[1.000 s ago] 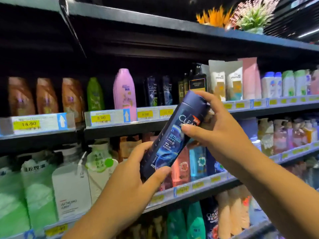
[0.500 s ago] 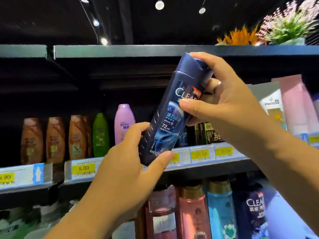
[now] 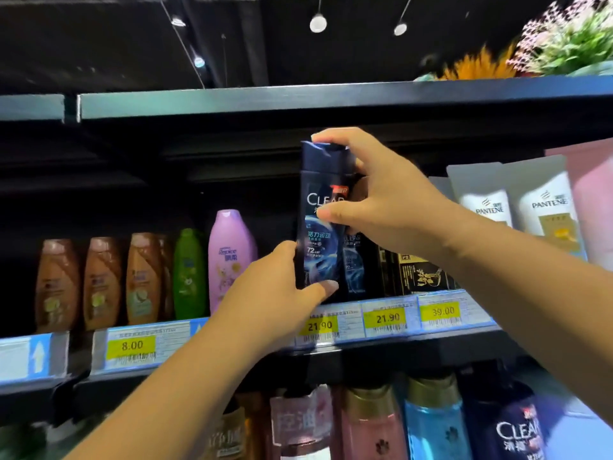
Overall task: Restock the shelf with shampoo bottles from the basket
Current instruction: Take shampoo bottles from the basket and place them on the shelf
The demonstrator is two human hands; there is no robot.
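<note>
A dark blue Clear shampoo bottle (image 3: 320, 247) stands almost upright just above the upper shelf (image 3: 391, 340), over the 21.90 price tag. My right hand (image 3: 378, 200) grips its cap and upper body, thumb across the label. My left hand (image 3: 275, 293) holds its lower end from the left, thumb under the base. A second Clear bottle (image 3: 353, 263) stands right behind it on the shelf. The basket is out of view.
To the left stand a pink Rejoice bottle (image 3: 229, 257), a green bottle (image 3: 189, 273) and brown bottles (image 3: 99, 283). Pantene tubes (image 3: 517, 207) and dark boxes (image 3: 418, 270) fill the right. The shelf board above (image 3: 298, 97) hangs close overhead. More bottles line the lower shelf (image 3: 431, 423).
Both hands have carried the bottle forward to the shelf and turned it from tilted to nearly upright. It is now in front of the Clear bottle on the shelf.
</note>
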